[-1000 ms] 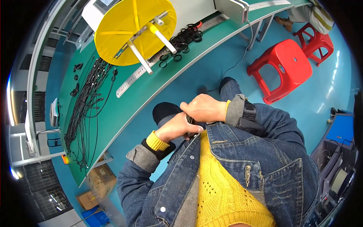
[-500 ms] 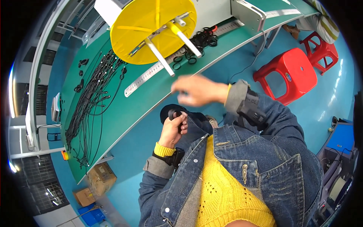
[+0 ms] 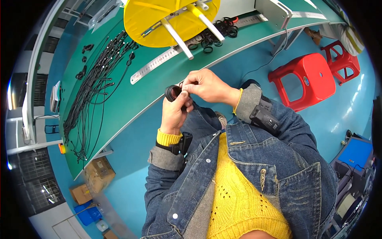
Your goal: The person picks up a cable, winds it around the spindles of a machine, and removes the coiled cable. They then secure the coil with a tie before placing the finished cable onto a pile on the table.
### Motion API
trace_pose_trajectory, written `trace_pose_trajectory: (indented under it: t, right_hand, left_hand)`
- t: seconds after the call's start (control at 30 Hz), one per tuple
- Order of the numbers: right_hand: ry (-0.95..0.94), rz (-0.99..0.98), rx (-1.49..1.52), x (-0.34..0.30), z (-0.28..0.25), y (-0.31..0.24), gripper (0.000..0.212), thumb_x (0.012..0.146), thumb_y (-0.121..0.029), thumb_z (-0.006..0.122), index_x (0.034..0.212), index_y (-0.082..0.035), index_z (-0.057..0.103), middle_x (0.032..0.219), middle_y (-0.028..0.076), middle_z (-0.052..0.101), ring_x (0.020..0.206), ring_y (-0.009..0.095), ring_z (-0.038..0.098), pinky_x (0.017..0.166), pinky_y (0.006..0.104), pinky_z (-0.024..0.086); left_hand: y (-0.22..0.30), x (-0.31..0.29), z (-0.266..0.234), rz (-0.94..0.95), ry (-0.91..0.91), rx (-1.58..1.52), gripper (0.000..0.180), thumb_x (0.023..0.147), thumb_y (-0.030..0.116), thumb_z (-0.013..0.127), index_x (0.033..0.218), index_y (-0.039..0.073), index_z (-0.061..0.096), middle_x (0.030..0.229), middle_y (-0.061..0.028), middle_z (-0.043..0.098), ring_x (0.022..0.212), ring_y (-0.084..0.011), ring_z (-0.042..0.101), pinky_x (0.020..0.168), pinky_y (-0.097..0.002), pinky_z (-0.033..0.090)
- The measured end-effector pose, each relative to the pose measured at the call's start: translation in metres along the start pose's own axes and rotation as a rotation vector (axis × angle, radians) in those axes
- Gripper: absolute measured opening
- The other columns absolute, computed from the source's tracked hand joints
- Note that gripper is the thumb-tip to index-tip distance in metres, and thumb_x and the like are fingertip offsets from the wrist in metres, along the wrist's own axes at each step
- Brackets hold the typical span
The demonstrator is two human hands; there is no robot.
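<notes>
My left hand (image 3: 175, 113) is closed around a small coiled black cable (image 3: 171, 92), just off the front edge of the table. Its thumb presses on the coil from the near side. Against the right side of that coil, my right hand (image 3: 209, 87) makes a pinch, thumb and fingers together by the left thumb tip. Whatever lies between those fingertips is hidden. Long loose black cables (image 3: 93, 85) lie bundled on the table's left part. Beyond my hands, several more black coils (image 3: 217, 36) are heaped beside a metal ruler (image 3: 153, 67).
A yellow round panel with white rods (image 3: 167, 24) stands over the green table (image 3: 119, 107). A metal bracket (image 3: 274, 16) sits farther right. Red stools (image 3: 304, 81) stand on the blue floor at right, with cardboard boxes (image 3: 98, 173) at lower left.
My right hand has come down and left from above, closing its fingers at the coil. My left hand has risen slightly, and the coil shows more fully. The whole view has shifted a little.
</notes>
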State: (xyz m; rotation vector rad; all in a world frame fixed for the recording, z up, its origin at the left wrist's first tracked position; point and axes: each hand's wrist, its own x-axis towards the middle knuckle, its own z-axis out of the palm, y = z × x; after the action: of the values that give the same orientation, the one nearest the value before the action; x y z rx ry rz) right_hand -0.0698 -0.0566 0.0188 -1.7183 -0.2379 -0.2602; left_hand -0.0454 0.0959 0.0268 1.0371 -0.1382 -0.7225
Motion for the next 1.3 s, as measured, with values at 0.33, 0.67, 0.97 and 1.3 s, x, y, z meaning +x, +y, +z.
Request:
trace_pose_trajectory:
  t: [0.33, 0.67, 0.97, 1.3]
  right_hand:
    - [-0.059, 0.300, 0.736, -0.048, -0.029, -0.031, 0.019, 0.088, -0.021, 0.055, 0.083, -0.004, 0.059, 0.075, -0.004, 0.054, 0.056, 0.003, 0.038, 0.049, 0.0153, 0.030]
    - [-0.065, 0.314, 0.772, -0.051, -0.021, -0.016, 0.022, 0.088, -0.026, 0.055, 0.082, -0.006, 0.061, 0.079, -0.003, 0.056, 0.057, 0.002, 0.040, 0.046, 0.0161, 0.031]
    - [-0.319, 0.702, 0.594, -0.077, -0.037, -0.012, 0.022, 0.086, -0.018, 0.054, 0.098, -0.002, 0.063, 0.068, 0.000, 0.059, 0.059, 0.004, 0.051, 0.052, 0.0176, 0.043]
    - [-0.356, -0.148, -0.655, -0.040, -0.052, -0.050, 0.045, 0.072, -0.013, 0.065, 0.112, 0.000, 0.049, 0.077, 0.008, 0.061, 0.063, 0.013, 0.059, 0.059, 0.0289, 0.046]
  left_hand:
    - [-0.005, -0.006, 0.009, 0.015, 0.018, 0.052, 0.013, 0.085, 0.013, 0.058, 0.091, 0.003, 0.053, 0.070, -0.0003, 0.046, 0.056, -0.0089, 0.043, 0.046, -0.0218, 0.036]
    - [-0.009, -0.002, 0.022, 0.126, 0.026, 0.322, 0.008, 0.085, 0.010, 0.056, 0.083, 0.002, 0.055, 0.064, -0.0002, 0.049, 0.052, -0.0083, 0.044, 0.046, -0.0217, 0.037]
    - [-0.003, -0.006, 0.015, -0.050, -0.141, 0.587, 0.008, 0.082, 0.010, 0.059, 0.080, 0.003, 0.055, 0.063, -0.0001, 0.050, 0.051, -0.0078, 0.046, 0.046, -0.0210, 0.037]
    - [-0.009, -0.007, 0.035, -0.275, -0.159, 0.856, 0.015, 0.073, 0.009, 0.066, 0.084, 0.002, 0.057, 0.062, 0.0012, 0.049, 0.053, -0.0064, 0.046, 0.050, -0.0208, 0.040]
